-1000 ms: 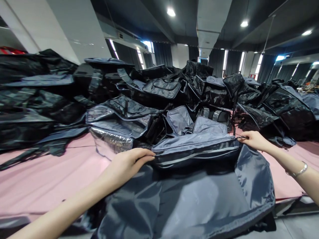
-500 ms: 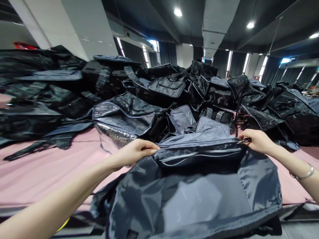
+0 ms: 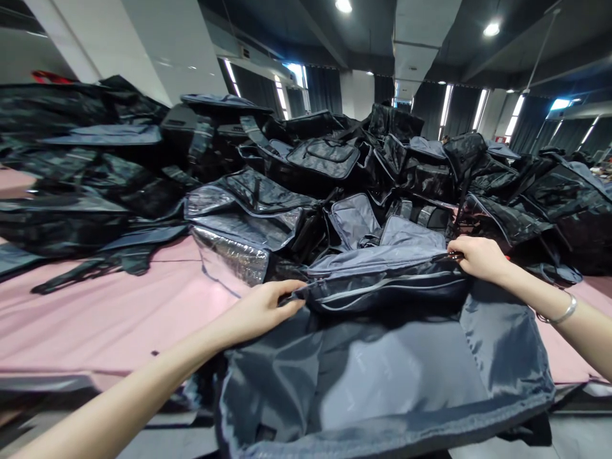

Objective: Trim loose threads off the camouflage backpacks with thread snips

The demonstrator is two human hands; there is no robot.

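An open dark bag with a grey-blue lining [image 3: 382,376] lies at the front edge of the table, its inside facing me. Across its far side runs a pocket panel with a pale zipper edge [image 3: 373,290]. My left hand [image 3: 268,306] pinches the left end of that panel between thumb and fingers. At the panel's right end, my right hand [image 3: 478,256] is closed on the edge, with a small dark tool partly showing between its fingers. What kind of tool it is cannot be made out.
A pink-covered table [image 3: 115,312] extends to both sides. Heaped along its back are several dark camouflage bags [image 3: 325,159], some open. A bag with a shiny silver lining [image 3: 239,252] sits just beyond my left hand.
The view has shifted slightly. My left hand's thumb and fingers sit a little wider at the panel's left end. My right hand has moved slightly left and up along the edge.
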